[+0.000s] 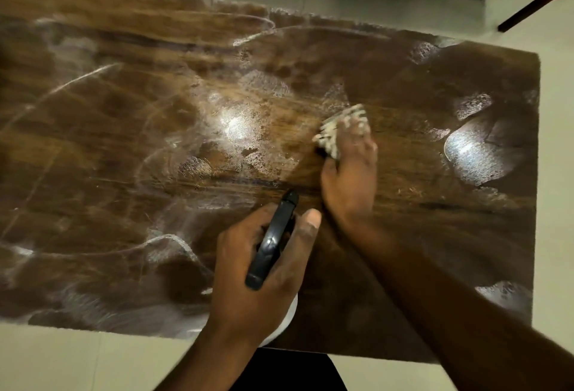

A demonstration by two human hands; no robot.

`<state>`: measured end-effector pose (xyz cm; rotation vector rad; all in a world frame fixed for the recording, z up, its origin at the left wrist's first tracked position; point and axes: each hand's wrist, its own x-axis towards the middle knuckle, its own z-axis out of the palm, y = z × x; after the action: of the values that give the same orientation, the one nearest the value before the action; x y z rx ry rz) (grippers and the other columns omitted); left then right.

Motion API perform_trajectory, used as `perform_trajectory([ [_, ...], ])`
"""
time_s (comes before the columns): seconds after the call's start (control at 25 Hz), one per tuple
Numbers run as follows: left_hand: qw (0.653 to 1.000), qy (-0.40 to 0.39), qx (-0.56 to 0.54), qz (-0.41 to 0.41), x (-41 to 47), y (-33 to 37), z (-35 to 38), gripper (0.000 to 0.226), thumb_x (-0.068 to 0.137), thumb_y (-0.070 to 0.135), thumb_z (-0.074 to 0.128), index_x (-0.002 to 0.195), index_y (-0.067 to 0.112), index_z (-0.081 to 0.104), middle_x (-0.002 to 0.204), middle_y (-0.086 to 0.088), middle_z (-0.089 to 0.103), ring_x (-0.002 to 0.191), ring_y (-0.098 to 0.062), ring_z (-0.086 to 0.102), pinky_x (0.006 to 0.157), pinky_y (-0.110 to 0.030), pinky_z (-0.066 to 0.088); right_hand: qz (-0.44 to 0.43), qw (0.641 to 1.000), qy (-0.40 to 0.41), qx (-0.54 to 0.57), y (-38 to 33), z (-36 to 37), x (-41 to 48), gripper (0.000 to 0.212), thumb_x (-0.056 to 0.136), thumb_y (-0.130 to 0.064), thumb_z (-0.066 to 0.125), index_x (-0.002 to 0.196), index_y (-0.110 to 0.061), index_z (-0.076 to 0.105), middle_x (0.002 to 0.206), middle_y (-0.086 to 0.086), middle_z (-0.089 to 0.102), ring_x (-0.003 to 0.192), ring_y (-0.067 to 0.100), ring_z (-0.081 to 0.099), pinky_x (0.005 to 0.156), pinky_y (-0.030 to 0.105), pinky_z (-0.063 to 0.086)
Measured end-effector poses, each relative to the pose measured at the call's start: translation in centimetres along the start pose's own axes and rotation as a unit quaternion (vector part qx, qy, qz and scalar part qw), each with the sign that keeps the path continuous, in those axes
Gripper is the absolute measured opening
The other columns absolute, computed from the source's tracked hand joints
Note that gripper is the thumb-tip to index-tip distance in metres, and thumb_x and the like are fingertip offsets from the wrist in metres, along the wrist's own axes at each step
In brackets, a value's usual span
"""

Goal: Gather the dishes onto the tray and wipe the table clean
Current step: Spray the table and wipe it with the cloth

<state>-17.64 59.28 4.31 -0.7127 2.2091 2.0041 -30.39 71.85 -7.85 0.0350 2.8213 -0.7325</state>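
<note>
Head view, looking down on a dark wooden table (124,148). Its top is covered in wet streaks and whitish smears, with glare patches near the middle and at the right side. Right hand (349,170) is palm-down on the table, right of centre, fingers curled and pressed onto a pale scrunched cloth (334,129); the cloth sticks out past the fingertips on the far side and touches the wood. Left hand (264,263) is near the front edge, fingers wrapped tight around a black spray trigger (273,241), thumb up along its right side, nozzle pointing toward the cloth hand. A white bottle body (290,313) shows just under the left palm, mostly hidden. No dishes or tray in view. Pale floor (93,356) around the table. Frame slightly motion-blurred.
</note>
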Motion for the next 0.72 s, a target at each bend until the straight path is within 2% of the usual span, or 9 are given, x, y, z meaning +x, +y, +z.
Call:
perform_trajectory([
  [0.08,1.0,-0.007,0.013,-0.004,1.2,0.2,0.4,0.039,0.099,0.038,0.072,0.065,0.021,0.062,0.05,-0.001,0.047,0.044,-0.025,0.047,0.045,-0.045,0.041,-0.16,0.979,-0.127,0.0,-1.7,0.2,-2.7,0.069,0.1,-0.012,0.06,0.164,-0.022,0.037,0.172,0.006,0.033,0.161,0.028,0.02,0.132,0.044,0.018],
  [0.16,1.0,-0.013,0.023,0.005,2.3,0.7,0.7,0.041,0.1,0.037,0.071,0.062,0.03,0.056,0.049,0.009,0.047,0.043,-0.014,0.046,0.044,-0.039,0.04,-0.355,0.903,-0.24,-0.019,-1.0,-1.8,-2.8,0.06,0.086,-0.01,0.079,0.144,-0.008,0.062,0.151,0.015,0.06,0.145,0.024,0.038,0.124,0.027,0.018],
  [0.24,0.999,-0.014,0.033,0.021,3.4,1.0,1.0,0.045,0.103,0.035,0.07,0.061,0.032,0.053,0.049,0.01,0.047,0.042,-0.009,0.046,0.044,-0.032,0.039,-0.535,0.807,-0.229,-0.099,1.5,-3.5,0.4,0.062,0.07,-0.016,0.087,0.13,-0.014,0.07,0.135,0.015,0.072,0.136,0.022,0.044,0.124,0.031,0.027],
  [0.28,0.999,-0.013,0.04,0.029,3.9,1.1,1.1,0.047,0.104,0.034,0.069,0.06,0.029,0.052,0.048,0.005,0.046,0.041,-0.011,0.046,0.043,-0.031,0.038,-0.552,0.787,-0.236,-0.142,3.2,-4.2,2.4,0.067,0.075,-0.02,0.077,0.14,-0.02,0.061,0.146,0.013,0.066,0.145,0.025,0.041,0.126,0.04,0.033],
  [0.36,0.998,-0.003,0.059,0.03,4.9,1.2,1.3,0.053,0.105,0.033,0.07,0.06,0.018,0.047,0.05,-0.009,0.044,0.04,-0.024,0.045,0.042,-0.04,0.038,-0.454,0.84,-0.227,-0.189,7.3,-5.5,6.6,0.076,0.087,-0.024,0.054,0.162,-0.028,0.037,0.169,0.007,0.04,0.16,0.029,0.029,0.127,0.055,0.032],
  [0.48,0.999,0.011,0.047,0.024,6.0,1.5,1.7,0.051,0.102,0.031,0.07,0.064,0.001,0.055,0.051,-0.016,0.046,0.042,-0.032,0.048,0.044,-0.044,0.041,-0.182,0.977,-0.06,-0.093,9.8,-8.1,10.5,0.076,0.091,-0.02,0.047,0.166,-0.023,0.035,0.174,0.01,0.029,0.163,0.031,0.021,0.13,0.055,0.025],
  [0.56,0.999,0.016,0.039,0.021,6.5,1.8,2.1,0.05,0.101,0.032,0.07,0.071,-0.007,0.061,0.051,-0.017,0.049,0.043,-0.034,0.05,0.047,-0.045,0.043,-0.003,0.999,0.035,-0.018,7.7,-6.8,11.3,0.073,0.093,-0.021,0.044,0.166,-0.022,0.034,0.175,0.008,0.027,0.164,0.028,0.017,0.132,0.051,0.018],
  [0.64,0.999,0.017,0.032,0.015,7.0,2.1,2.4,0.048,0.101,0.033,0.071,0.076,-0.007,0.064,0.052,-0.016,0.05,0.044,-0.036,0.051,0.046,-0.045,0.044,0.023,0.999,0.033,-0.026,4.3,-4.0,10.2,0.075,0.094,-0.024,0.039,0.168,-0.024,0.027,0.176,0.005,0.024,0.164,0.029,0.014,0.133,0.052,0.017],
  [0.72,0.999,0.017,0.03,0.015,7.6,2.2,2.8,0.047,0.101,0.032,0.072,0.076,-0.007,0.064,0.052,-0.015,0.049,0.044,-0.035,0.05,0.045,-0.045,0.043,-0.102,0.989,-0.078,-0.067,0.8,-2.5,7.4,0.074,0.095,-0.032,0.031,0.169,-0.03,0.022,0.177,0.001,0.019,0.165,0.028,0.01,0.132,0.056,0.018],
])
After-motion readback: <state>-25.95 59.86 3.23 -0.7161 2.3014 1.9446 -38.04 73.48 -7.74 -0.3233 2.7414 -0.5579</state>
